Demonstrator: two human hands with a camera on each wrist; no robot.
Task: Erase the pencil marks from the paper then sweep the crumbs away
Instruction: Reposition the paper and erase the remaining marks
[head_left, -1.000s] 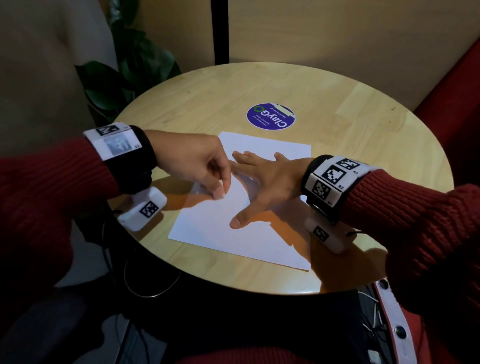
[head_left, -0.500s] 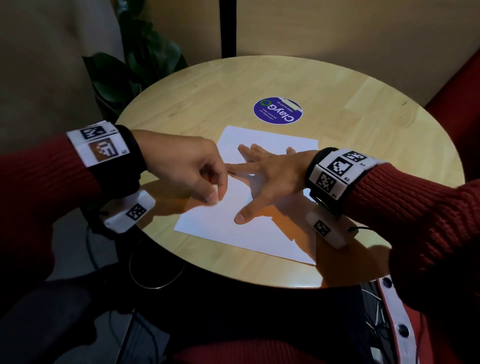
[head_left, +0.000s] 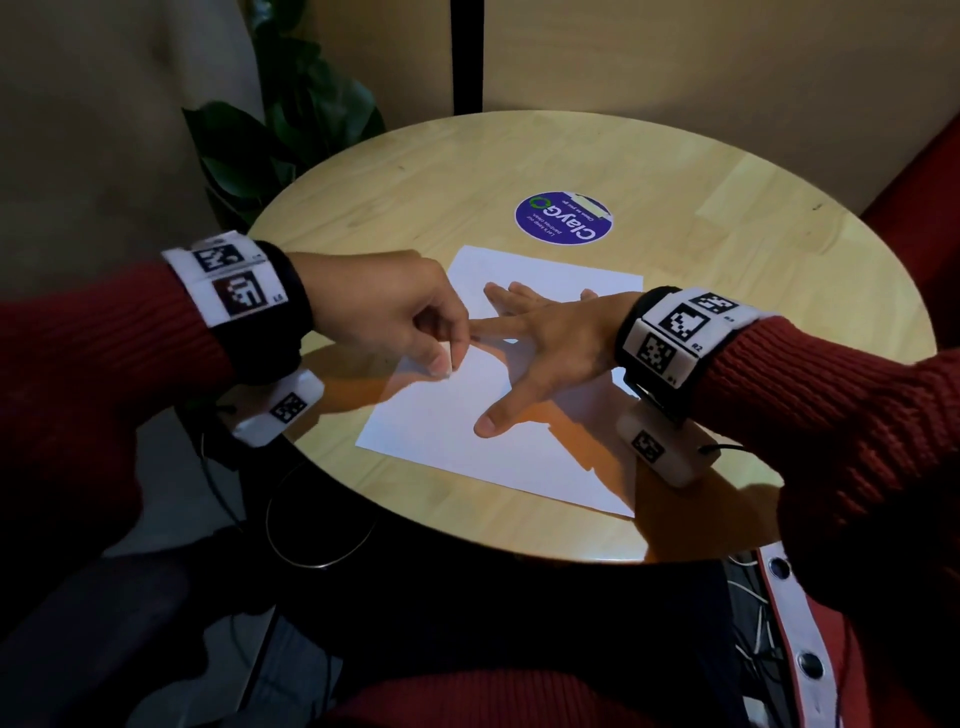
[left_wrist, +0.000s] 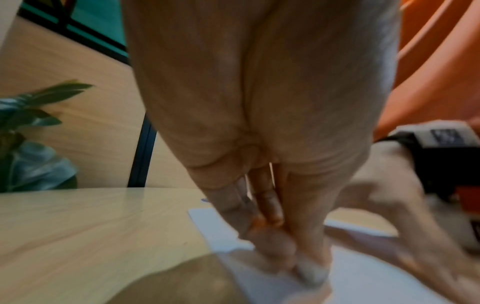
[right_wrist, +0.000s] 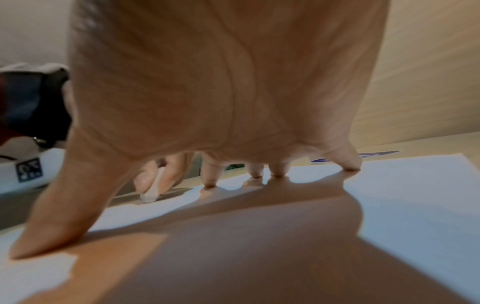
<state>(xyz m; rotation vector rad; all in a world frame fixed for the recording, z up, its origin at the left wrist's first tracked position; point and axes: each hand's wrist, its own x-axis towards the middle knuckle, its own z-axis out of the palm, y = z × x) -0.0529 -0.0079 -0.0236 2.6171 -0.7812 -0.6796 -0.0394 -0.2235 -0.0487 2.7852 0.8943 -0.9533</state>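
Observation:
A white sheet of paper (head_left: 457, 441) lies on the round wooden table (head_left: 727, 260). My left hand (head_left: 441, 358) pinches a small white eraser (head_left: 445, 361) between thumb and fingers, its tip down on the paper near the left edge. The eraser (right_wrist: 152, 191) also shows in the right wrist view, pressed on the sheet. My right hand (head_left: 545, 338) lies spread flat on the paper (right_wrist: 402, 195), fingertips and thumb pressing it down, the index finger reaching just beside the eraser. I can make out no pencil marks or crumbs. The left wrist view is blurred.
A round purple sticker (head_left: 563, 223) sits on the table beyond the paper. A leafy plant (head_left: 291, 135) stands off the table's far left edge and a red seat (head_left: 924, 208) at the right. Cables hang below the near edge.
My left hand has shifted the eraser in short strokes back and forth near the paper's left edge. The right hand stays spread on the sheet.

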